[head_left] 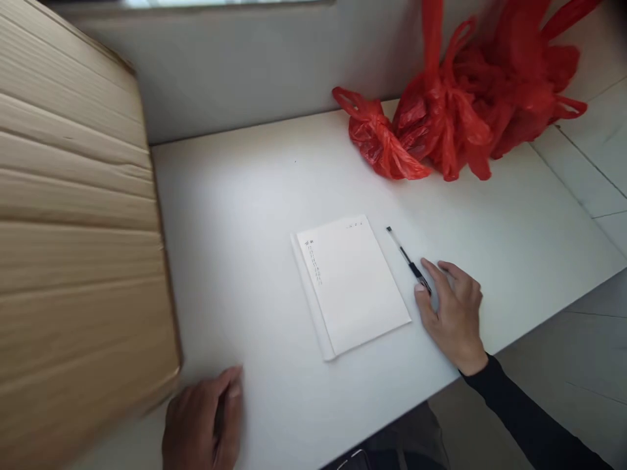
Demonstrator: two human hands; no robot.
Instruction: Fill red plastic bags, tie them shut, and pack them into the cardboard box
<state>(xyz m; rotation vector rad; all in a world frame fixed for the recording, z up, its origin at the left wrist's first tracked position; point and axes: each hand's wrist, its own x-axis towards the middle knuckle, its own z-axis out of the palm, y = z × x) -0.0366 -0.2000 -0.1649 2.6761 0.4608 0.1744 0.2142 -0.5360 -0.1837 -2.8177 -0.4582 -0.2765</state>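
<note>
A white sheet of paper with a few printed characters lies in the middle of the white table. Just right of it lies a black pen. My right hand rests on the table with fingers apart, thumb and forefinger touching the pen's near end. My left hand lies flat on the table at the lower left, fingers stretched, holding nothing, beside the cardboard.
A large brown cardboard panel stands along the left side. Red plastic bags are heaped at the table's back right against the wall. The table's right edge drops to a tiled floor.
</note>
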